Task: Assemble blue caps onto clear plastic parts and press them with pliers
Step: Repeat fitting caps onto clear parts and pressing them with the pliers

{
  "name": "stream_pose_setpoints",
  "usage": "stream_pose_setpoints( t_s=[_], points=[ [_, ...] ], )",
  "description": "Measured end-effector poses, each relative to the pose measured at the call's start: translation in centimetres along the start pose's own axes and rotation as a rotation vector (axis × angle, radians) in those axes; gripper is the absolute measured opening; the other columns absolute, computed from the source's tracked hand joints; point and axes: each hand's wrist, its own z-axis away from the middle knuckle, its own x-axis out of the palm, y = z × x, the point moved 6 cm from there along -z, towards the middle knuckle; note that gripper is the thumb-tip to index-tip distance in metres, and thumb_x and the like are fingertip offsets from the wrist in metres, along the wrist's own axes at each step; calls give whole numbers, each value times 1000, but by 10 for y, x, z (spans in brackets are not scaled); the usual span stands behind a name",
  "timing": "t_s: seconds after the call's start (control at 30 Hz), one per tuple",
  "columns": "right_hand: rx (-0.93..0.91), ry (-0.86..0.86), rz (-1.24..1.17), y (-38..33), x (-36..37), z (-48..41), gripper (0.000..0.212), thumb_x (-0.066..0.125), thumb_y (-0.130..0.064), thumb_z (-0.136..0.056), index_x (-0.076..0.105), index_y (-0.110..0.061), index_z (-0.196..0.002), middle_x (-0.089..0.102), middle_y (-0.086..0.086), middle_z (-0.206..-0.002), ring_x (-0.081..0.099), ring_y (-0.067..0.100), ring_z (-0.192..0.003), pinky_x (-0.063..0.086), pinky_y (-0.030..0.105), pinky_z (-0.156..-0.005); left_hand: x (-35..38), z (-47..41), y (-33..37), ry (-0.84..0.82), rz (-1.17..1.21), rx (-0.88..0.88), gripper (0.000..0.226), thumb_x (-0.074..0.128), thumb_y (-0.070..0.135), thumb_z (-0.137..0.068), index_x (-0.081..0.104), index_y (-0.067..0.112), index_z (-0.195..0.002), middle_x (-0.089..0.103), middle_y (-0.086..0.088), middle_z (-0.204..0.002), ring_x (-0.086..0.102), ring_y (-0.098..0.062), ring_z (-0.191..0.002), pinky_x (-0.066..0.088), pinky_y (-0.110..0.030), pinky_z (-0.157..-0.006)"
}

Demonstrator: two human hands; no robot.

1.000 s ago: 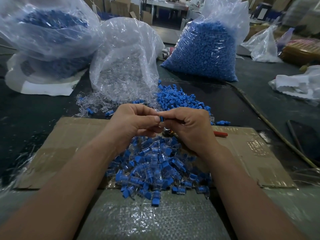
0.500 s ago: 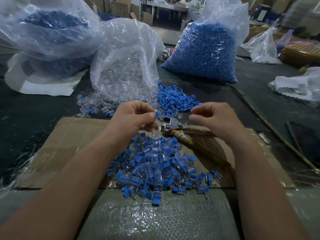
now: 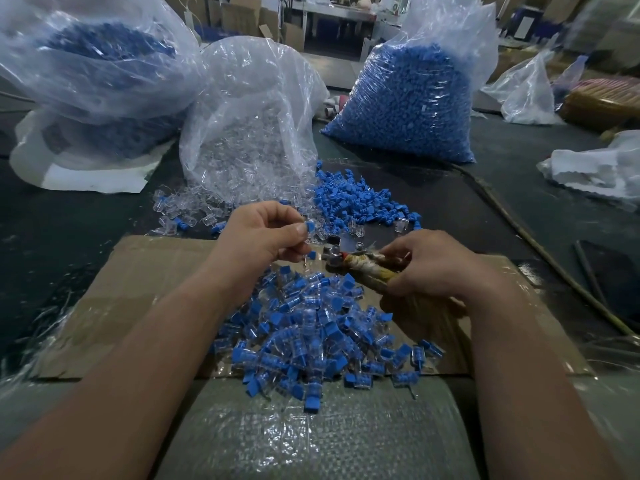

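Blue caps [image 3: 360, 202] at twelve o'clock, clear plastic parts [image 3: 194, 211] at eleven, brown cardboard [image 3: 138, 289], dark green counter [image 3: 467, 209], grey woven sack [image 3: 311, 427] at six

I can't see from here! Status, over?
Left hand pinching capped part. Right hand gripping pliers. Part not pressed yet. Nothing between them.

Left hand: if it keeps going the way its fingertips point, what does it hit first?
Probably the metal head of the tape-wrapped pliers held by the right hand. The left hand, pinching a small blue-capped clear plastic part, points rightward at it; depth is unclear.
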Motion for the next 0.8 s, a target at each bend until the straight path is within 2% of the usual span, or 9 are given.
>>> stream_pose_setpoints(
  t_s=[0.1, 0.17, 0.3, 0.43, 0.57, 0.67, 0.8],
  points=[
    [-7, 80, 121, -7, 0, -1, 29, 70, -23, -71, 67, -25, -99, 59, -8, -80, 52, 9, -73, 43, 25, -56, -1, 0, -1, 0, 4, 1, 15, 56, -5, -83, 57, 7, -73, 62, 2, -55, 61, -9, -54, 51, -18, -53],
    [-7, 135, 184, -10, 2, -3, 23, 64, -15, -73, 67, -22, -95, 60, -4, -80, 52, 12, -72, 41, 26, -55, -1, -1, -1, -1, 8, 4, 15, 56, -5, -83, 57, 7, -74, 62, 2, -55, 61, -9, -54, 51, -19, -53],
    [3, 170, 189, -7, 3, -5, 21, 61, -14, -76, 59, -23, -95, 56, -2, -90, 51, 15, -81, 45, 31, -66, -1, -1, -1, -2, 20, 12, 14, 56, -5, -83, 57, 6, -74, 62, 3, -55, 62, -9, -55, 52, -19, -54],
    [-128, 328, 193, -12, -6, -1, 22, 61, -17, -76, 49, -27, -91, 46, -7, -90, 43, 13, -81, 31, 27, -57, -4, -1, 0, 38, 28, 33, 17, 54, -6, -84, 56, 8, -75, 63, 5, -54, 62, -8, -55, 52, -18, -54],
    [-215, 465, -5, -24, -12, 5, 27, 60, -13, -75, 43, -28, -90, 43, -10, -81, 43, 14, -77, 30, 30, -63, -11, -1, 3, 120, 26, 61, 18, 52, -5, -86, 55, 10, -76, 63, 5, -57, 63, -6, -56, 50, -16, -52],
    [-230, 473, -95, -26, -10, 7, 29, 60, -13, -76, 41, -29, -91, 43, -15, -76, 44, 11, -71, 30, 29, -61, -12, 0, 7, 152, 5, 99, 18, 52, -3, -87, 54, 12, -77, 62, -1, -68, 63, -5, -58, 51, -16, -53],
    [-288, 428, -126, -33, -4, 7, 30, 59, -10, -75, 40, -27, -92, 41, -14, -80, 41, 3, -71, 28, 24, -55, -9, 2, 11, 183, -34, 151, 18, 53, -3, -86, 54, 13, -77, 60, -1, -70, 62, -2, -57, 51, -15, -55]
  ],
)
